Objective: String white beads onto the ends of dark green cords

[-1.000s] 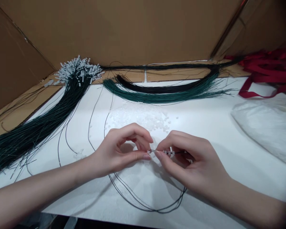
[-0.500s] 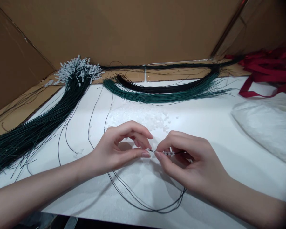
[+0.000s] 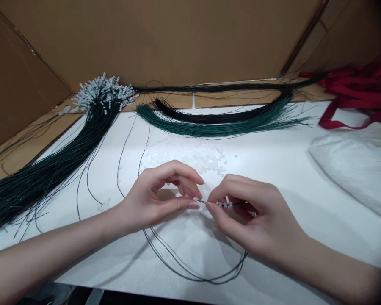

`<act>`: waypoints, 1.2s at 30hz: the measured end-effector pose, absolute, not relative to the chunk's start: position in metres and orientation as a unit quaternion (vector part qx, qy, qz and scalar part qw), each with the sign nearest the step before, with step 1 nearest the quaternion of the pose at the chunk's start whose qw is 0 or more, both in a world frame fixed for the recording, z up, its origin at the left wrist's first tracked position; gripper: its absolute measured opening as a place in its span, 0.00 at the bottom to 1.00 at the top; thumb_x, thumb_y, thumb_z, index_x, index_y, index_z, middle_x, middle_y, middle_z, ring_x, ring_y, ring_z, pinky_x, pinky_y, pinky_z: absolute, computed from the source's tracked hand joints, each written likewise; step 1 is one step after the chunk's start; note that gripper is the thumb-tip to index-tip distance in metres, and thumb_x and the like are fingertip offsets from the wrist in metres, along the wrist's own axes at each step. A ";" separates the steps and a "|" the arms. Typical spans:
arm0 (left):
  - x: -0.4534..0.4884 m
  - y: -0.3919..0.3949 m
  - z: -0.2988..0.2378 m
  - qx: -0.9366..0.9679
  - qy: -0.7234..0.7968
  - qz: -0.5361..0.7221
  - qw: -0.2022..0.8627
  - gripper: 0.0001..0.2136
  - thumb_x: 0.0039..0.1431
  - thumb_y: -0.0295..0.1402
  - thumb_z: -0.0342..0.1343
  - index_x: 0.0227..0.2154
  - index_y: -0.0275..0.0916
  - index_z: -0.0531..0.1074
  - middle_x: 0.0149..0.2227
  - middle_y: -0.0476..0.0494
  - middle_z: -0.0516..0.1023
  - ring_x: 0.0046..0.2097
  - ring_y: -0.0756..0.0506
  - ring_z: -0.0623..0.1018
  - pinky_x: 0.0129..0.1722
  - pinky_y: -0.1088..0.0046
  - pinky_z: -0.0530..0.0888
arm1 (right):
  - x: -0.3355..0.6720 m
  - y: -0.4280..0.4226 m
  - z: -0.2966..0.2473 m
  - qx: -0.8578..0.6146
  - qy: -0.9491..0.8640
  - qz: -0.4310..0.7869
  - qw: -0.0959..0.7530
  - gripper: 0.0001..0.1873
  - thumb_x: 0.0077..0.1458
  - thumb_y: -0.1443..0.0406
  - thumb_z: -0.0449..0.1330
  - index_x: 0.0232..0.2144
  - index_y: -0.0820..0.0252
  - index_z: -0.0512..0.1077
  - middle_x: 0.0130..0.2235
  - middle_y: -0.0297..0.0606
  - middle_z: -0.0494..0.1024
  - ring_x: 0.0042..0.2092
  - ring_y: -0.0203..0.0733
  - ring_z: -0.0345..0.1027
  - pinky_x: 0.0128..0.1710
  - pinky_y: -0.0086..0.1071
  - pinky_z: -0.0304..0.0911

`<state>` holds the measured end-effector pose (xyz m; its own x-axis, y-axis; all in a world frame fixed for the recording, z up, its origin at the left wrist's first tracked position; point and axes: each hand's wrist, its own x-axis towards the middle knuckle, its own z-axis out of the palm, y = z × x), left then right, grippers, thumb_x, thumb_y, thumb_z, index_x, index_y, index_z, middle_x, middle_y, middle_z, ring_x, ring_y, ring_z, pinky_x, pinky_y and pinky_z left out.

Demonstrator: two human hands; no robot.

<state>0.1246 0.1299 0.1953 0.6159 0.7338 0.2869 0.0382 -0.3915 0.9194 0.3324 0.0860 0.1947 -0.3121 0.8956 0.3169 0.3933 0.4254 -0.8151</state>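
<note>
My left hand (image 3: 160,197) is closed in a pinch, thumb and fingertips holding a small white bead at the tip of a thin dark cord (image 3: 197,275). My right hand (image 3: 252,214) pinches that same cord just to the right, with several white beads (image 3: 225,204) strung on it between the fingers. The cord loops down across the white table surface (image 3: 288,169) toward me. A scatter of loose clear beads (image 3: 193,154) lies just beyond both hands.
A thick bundle of dark green cords with white beaded ends (image 3: 104,91) runs along the left. Green and black cord bundles (image 3: 222,120) lie at the back. Red ribbons (image 3: 355,91) sit far right, a clear plastic bag (image 3: 355,169) near them. Cardboard walls (image 3: 178,38) enclose the table.
My left hand's fingers have shifted slightly, bringing a bead up to the cord tip. My right hand has barely moved.
</note>
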 end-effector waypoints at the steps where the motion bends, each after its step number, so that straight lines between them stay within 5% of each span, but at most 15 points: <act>1: 0.125 0.130 0.195 0.753 0.258 0.356 0.489 0.15 0.55 0.21 0.65 0.44 0.37 0.72 0.36 0.48 0.78 0.38 0.52 0.79 0.41 0.78 0.77 | 0.332 0.086 0.194 -0.432 -0.746 0.316 0.396 0.07 0.52 0.75 0.59 0.25 0.62 0.72 0.25 0.30 0.67 0.22 0.26 0.52 0.18 0.25 0.48; 24: 0.124 0.130 0.193 0.750 0.268 0.344 0.497 0.14 0.55 0.22 0.64 0.44 0.40 0.72 0.36 0.49 0.78 0.38 0.52 0.78 0.39 0.79 0.77 | 0.332 0.085 0.194 -0.431 -0.746 0.315 0.398 0.07 0.51 0.76 0.59 0.25 0.63 0.72 0.25 0.29 0.67 0.22 0.26 0.53 0.19 0.25 0.49; 36: 0.121 0.132 0.192 0.830 0.235 0.335 0.379 0.13 0.56 0.22 0.64 0.44 0.36 0.73 0.35 0.46 0.80 0.36 0.50 0.79 0.37 0.76 0.77 | 0.332 0.085 0.192 -0.432 -0.757 0.300 0.388 0.07 0.51 0.75 0.59 0.25 0.62 0.72 0.24 0.29 0.67 0.23 0.27 0.54 0.20 0.26 0.49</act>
<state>0.1214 0.1317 0.1924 0.6651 0.6441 0.3779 0.1359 -0.6019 0.7869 0.3321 0.0846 0.1917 -0.3249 0.8870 0.3281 0.4214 0.4463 -0.7894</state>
